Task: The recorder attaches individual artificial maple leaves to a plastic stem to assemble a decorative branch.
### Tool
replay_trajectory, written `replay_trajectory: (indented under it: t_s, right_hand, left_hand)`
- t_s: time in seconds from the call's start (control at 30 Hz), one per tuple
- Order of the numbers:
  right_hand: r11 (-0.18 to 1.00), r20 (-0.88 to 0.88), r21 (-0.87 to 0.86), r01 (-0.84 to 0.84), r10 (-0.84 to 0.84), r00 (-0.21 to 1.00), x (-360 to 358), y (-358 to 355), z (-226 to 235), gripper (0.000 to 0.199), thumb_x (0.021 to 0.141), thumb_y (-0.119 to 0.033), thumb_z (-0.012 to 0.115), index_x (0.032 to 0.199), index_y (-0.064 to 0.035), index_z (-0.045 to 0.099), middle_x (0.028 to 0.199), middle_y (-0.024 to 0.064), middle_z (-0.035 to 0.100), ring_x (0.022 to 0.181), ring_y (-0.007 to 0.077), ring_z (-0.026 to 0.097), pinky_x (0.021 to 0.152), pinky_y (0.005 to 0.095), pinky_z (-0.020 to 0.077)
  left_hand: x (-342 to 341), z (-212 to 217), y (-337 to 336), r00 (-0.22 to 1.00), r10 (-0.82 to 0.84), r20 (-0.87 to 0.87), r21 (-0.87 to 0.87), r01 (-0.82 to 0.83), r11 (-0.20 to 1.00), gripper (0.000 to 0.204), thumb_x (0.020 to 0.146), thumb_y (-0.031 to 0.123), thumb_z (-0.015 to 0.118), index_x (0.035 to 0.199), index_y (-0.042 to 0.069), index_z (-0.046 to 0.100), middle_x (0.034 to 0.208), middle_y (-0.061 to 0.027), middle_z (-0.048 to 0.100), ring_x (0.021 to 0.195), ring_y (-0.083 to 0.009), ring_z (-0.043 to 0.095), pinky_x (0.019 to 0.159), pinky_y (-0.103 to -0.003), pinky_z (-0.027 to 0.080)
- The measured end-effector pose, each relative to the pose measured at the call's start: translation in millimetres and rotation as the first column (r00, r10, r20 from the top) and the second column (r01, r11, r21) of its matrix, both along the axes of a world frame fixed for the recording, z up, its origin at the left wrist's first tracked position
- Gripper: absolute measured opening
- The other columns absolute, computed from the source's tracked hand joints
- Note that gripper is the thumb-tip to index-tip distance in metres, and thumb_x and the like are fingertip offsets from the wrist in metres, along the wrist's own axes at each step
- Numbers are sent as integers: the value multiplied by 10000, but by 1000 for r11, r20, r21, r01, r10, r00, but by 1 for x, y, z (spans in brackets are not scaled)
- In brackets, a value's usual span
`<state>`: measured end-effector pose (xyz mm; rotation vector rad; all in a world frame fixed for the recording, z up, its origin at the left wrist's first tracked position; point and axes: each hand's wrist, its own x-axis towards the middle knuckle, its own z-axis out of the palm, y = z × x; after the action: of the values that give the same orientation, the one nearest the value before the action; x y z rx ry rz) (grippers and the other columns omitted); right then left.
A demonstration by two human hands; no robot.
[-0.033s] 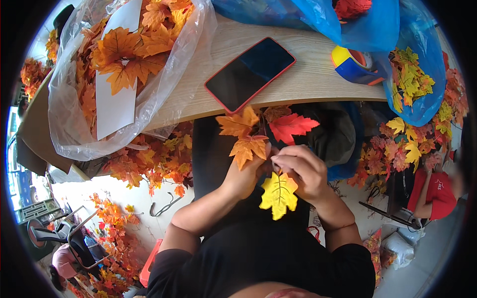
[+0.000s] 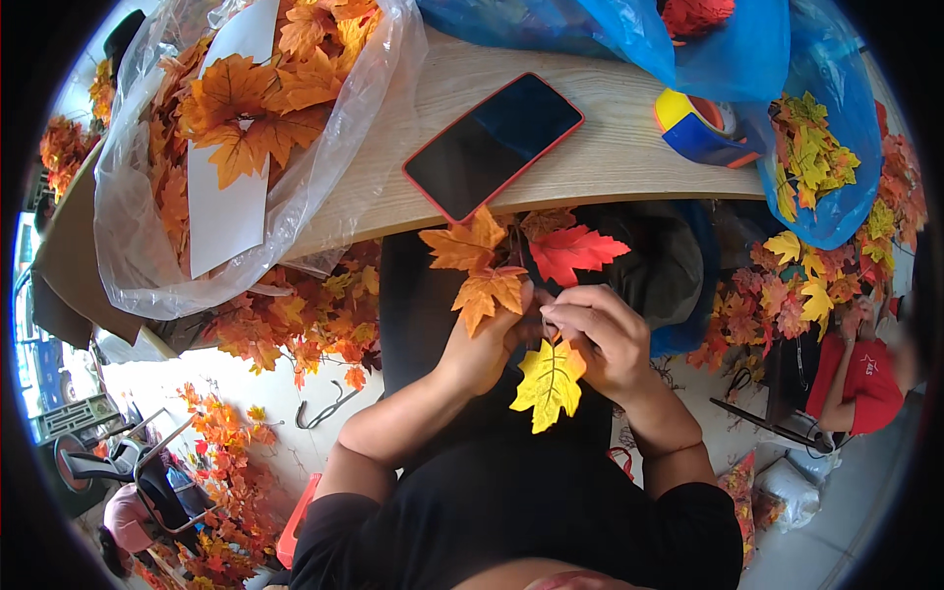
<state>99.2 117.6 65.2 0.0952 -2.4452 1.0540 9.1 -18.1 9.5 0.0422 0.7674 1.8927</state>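
Note:
Just past the table's near edge, my left hand (image 2: 482, 349) is closed around the stems of an artificial maple leaf spray. Two orange leaves (image 2: 474, 258) stick up above its thumb, and a red leaf (image 2: 578, 256) spreads to their right. My right hand (image 2: 612, 339) pinches close beside it, fingertips near the thin stem of a yellow maple leaf (image 2: 551, 383) that hangs tip-down between the two hands. Exactly where the yellow leaf's stem meets the spray is hidden by my fingers.
On the wooden table (image 2: 610, 147) lie a dark phone (image 2: 495, 146) and a yellow-and-blue tape roll (image 2: 703, 133). A clear bag (image 2: 339, 187) of orange leaves stands left, a blue bag (image 2: 860, 206) with yellow leaves right. Leaf garlands (image 2: 236, 462) lie on the floor. A person in red (image 2: 870, 388) sits far right.
The orange leaves have shifted slightly left and up with a small turn of my left hand. The yellow leaf has swung a little left. Both hands keep their grip.

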Motion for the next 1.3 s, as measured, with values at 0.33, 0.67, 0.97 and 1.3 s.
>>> replay_trajectory:
  t_s: [0.33, 0.67, 0.97, 1.3]
  right_hand:
    - [979, -89, -107, 173, -183, 979, -4, -3, -8, 297, 697, 141, 696, 922, -12, 576, 847, 98, 659, 725, 200, 648, 635, 266, 513]
    - [995, -160, -15, 102, -103, 982, -7, -1, -10, 352, 673, 159, 698, 952, -8, 563, 831, 109, 657, 714, 218, 645, 622, 279, 511]
    - [993, -130, -21, 119, -120, 984, -8, -3, -9, 344, 670, 162, 698, 930, -13, 554, 825, 117, 659, 723, 224, 651, 625, 286, 514]
    - [994, -136, 8, 113, -111, 985, -7, -3, -11, 355, 668, 159, 697, 941, -18, 555, 818, 109, 658, 714, 231, 648, 628, 292, 514]
  left_hand:
    - [4, -6, -6, 997, 77, -21, 54, -76, 996, 210, 946, 165, 551, 1115, 47, 507, 1077, -108, 579, 1039, -229, 581, 875, -406, 516]
    - [5, -7, -10, 978, 59, -201, -54, -71, 996, 223, 950, 180, 547, 1100, 18, 516, 1037, -88, 602, 946, -169, 604, 793, -319, 538]
    - [9, 9, -3, 969, 153, -196, -87, -173, 981, 87, 923, 149, 568, 906, 102, 497, 762, 34, 471, 628, -58, 424, 561, -220, 349]
    - [2, -10, -15, 919, -29, -394, -223, -64, 973, 178, 927, 121, 552, 1067, 11, 537, 997, -71, 584, 974, -175, 603, 830, -354, 536]
